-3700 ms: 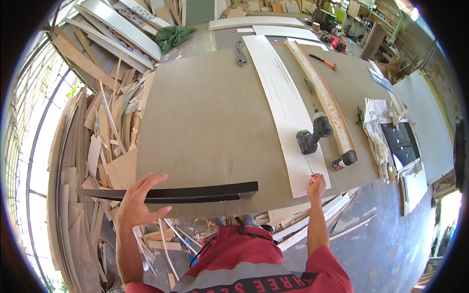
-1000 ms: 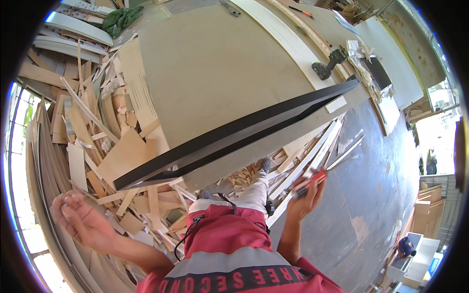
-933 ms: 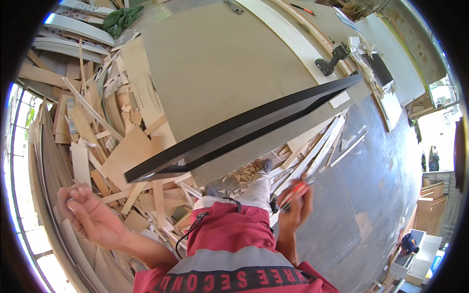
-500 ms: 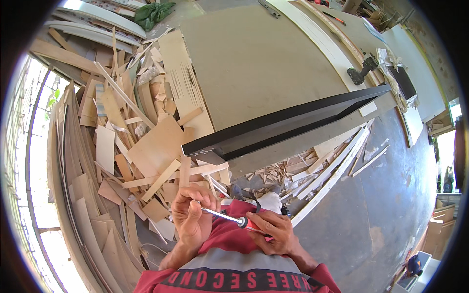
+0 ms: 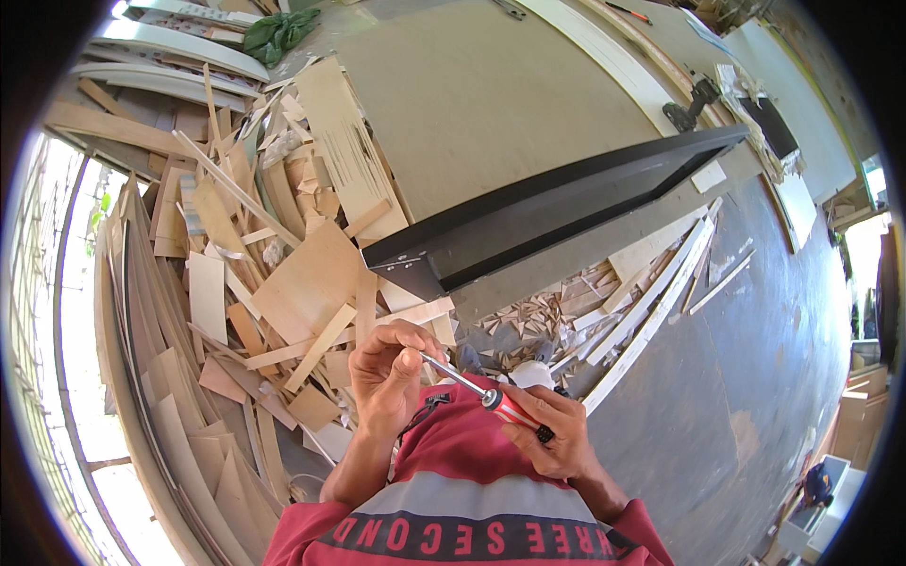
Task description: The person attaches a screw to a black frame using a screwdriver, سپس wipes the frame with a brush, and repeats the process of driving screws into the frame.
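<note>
A screwdriver (image 5: pixel 458 378) with a red and black handle slants across the front of my body. My right hand (image 5: pixel 550 429) is closed round its handle, whose dark end pokes out below the fingers. At the other end, my left hand (image 5: pixel 387 373) pinches the tip of the metal shaft between thumb and fingers. Whether a small piece sits at that tip, I cannot tell. Beyond both hands a long black open frame (image 5: pixel 557 184) lies on the bench, with several small pale spots on its near left end.
Ahead stands a brown-topped bench (image 5: pixel 453 104), with a cordless drill (image 5: pixel 692 104) at its right. Offcuts of wood (image 5: pixel 302 283) are heaped on the left, beside leaning thin sheets (image 5: pixel 156 349). Long white strips (image 5: pixel 651 307) lie right of the bench, on the grey floor (image 5: pixel 698 396).
The screwdriver slopes more steeply, its handle and my right hand shifted slightly right. My left hand has risen a little with the tip. The view has shifted too.
</note>
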The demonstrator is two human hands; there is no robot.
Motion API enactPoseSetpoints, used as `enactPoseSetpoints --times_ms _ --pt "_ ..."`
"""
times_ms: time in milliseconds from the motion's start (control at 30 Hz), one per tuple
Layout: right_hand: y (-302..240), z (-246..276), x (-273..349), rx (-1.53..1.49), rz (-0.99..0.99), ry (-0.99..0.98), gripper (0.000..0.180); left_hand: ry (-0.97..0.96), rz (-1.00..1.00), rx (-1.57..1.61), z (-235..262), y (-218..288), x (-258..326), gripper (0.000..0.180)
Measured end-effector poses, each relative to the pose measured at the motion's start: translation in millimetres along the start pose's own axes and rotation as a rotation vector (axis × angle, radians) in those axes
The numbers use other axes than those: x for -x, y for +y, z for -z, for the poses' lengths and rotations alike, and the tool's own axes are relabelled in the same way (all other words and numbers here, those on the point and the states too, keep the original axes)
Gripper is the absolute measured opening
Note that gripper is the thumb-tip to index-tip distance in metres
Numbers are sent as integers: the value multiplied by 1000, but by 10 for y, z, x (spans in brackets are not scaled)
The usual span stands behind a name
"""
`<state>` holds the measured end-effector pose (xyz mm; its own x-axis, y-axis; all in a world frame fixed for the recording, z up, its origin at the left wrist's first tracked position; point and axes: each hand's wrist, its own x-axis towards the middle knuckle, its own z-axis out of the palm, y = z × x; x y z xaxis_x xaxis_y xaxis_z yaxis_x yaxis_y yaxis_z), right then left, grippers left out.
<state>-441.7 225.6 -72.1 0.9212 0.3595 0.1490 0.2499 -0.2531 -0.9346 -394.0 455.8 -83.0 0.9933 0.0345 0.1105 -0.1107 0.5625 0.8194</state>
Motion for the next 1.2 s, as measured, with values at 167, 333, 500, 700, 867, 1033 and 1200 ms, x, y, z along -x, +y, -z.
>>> enactPoseSetpoints --times_ms 167,333,500,700,867,1033,1200 --pt "-18 -72 75 -521 -244 -74 40 -154 1 39 151 -4 -57 20" --pt "-63 -260 135 -854 -345 -46 35 -203 17 115 112 10 -144 20" --pt "-156 -170 78 -210 -114 25 43 -214 35 10 218 23 -193 21" --pt "-149 -270 85 -142 -56 129 45 -225 70 96 256 -40 -232 21" --pt "-164 -306 82 -51 -16 161 45 -221 74 47 286 -37 -258 23" --pt "-108 -358 76 51 62 214 45 -193 37 -73 289 -16 -246 25" --pt "-116 -352 89 24 37 202 45 -169 35 -60 245 -85 -182 29"
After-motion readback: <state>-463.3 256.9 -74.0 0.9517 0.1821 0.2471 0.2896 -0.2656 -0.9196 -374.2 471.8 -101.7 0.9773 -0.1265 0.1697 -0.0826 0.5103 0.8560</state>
